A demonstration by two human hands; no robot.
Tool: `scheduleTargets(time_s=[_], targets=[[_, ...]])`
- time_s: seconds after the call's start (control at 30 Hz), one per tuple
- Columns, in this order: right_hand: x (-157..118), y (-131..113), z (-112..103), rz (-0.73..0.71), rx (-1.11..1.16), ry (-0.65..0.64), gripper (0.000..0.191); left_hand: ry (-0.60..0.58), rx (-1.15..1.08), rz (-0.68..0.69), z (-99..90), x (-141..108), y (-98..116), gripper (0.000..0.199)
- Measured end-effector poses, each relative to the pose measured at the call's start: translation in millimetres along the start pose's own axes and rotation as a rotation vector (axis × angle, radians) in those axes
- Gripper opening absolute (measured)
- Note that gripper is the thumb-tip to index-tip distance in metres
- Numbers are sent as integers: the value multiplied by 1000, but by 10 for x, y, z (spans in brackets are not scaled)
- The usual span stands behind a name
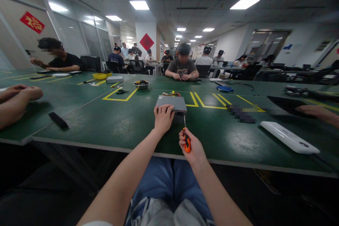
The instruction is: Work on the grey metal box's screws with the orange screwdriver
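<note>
A grey metal computer power supply (pixel 176 103) lies on the green table in front of me, its socket side facing me and coloured wires at its far end. My left hand (pixel 163 118) grips its near left part, with the fingers over the top and the thumb at the front edge. In my right hand (pixel 192 144) is a screwdriver (pixel 187 144) with an orange and black handle, my fingers closed around it. Its thin shaft points up and away, the tip at the power supply's near right corner. Whether the tip sits in a screw is too small to tell.
Yellow tape lines mark the green table (pixel 127 127). A metal bowl (pixel 141 84) with small items stands beyond, left of centre. A black object (pixel 58 120) lies left; a white device (pixel 288 137) lies right. Other people's hands (pixel 19 102) rest at the left, and a person (pixel 182 65) sits opposite.
</note>
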State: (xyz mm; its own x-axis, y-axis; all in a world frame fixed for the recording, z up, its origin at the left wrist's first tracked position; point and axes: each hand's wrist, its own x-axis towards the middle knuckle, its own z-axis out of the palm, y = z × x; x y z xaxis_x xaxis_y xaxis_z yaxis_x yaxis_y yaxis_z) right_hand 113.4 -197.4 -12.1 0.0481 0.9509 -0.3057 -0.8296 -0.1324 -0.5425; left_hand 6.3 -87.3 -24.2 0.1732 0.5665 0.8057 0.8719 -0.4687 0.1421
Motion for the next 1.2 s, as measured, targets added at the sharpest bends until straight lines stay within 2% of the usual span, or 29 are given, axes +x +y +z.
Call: scheduleTargets(time_s=[0.17,0.37,0.6,0.8,1.03,1.2], targets=[[-3,-19,-9,49,-10,-28,28,4,-10,-9,14,-3,2,27],[15,-12,-2,3,19,21,21,10,-14,-4,2,-2,3,27],[3,-28,-11,45,26,-19,30,11,-32,-11,7,0,7,26],[26,-13,-6,-5,32,16,20,8,-47,-10,-3,-1,8,26],[-12,-24,-6,37,22,-9,26,4,-47,-16,-24,6,21,26],[7,-13,-15,0,24,2,17,0,-45,-13,-33,3,21,27]])
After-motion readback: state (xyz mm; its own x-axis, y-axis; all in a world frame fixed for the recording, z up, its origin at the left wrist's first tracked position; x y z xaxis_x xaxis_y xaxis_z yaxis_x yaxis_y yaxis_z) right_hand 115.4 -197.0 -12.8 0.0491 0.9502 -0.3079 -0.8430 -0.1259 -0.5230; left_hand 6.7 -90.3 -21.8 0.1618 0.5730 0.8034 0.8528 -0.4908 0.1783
